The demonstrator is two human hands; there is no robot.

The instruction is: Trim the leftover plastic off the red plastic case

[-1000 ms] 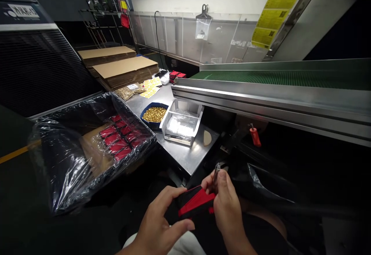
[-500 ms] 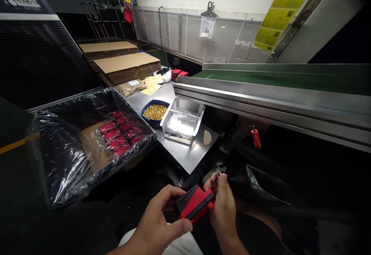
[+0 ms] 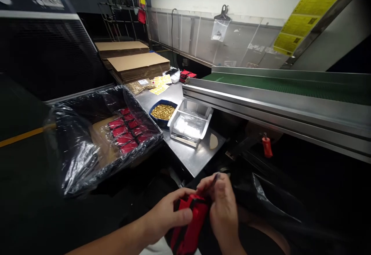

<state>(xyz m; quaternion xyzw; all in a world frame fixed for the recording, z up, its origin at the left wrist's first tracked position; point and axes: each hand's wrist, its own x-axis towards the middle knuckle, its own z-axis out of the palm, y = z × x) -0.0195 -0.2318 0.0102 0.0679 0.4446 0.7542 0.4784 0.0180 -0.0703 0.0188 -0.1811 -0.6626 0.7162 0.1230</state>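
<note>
My left hand [image 3: 166, 214] grips a red and black plastic case [image 3: 194, 226] low in front of me, thumb across its near side. The case is tilted, one end raised toward my right hand. Close beside that end, my right hand [image 3: 223, 208] is closed round a small metal tool [image 3: 216, 177]. Only the tool's tip shows, blurred, above the curled fingers, so its exact kind is unclear. Whether the right fingers touch the case is hard to tell.
A plastic-lined box [image 3: 150, 133] at left contains several red and black cases [image 3: 127, 133]. On the metal table [image 3: 193, 162] stand a blue tray [image 3: 158, 121] of small brass-coloured parts and a clear bin [image 3: 189, 125]. A green conveyor [image 3: 261, 84] runs right; an orange-handled tool [image 3: 267, 146] hangs below.
My left hand has turned the case so that another side faces up, its long axis now pointing toward me. My right hand stays closed near it. The view has shifted slightly left.
</note>
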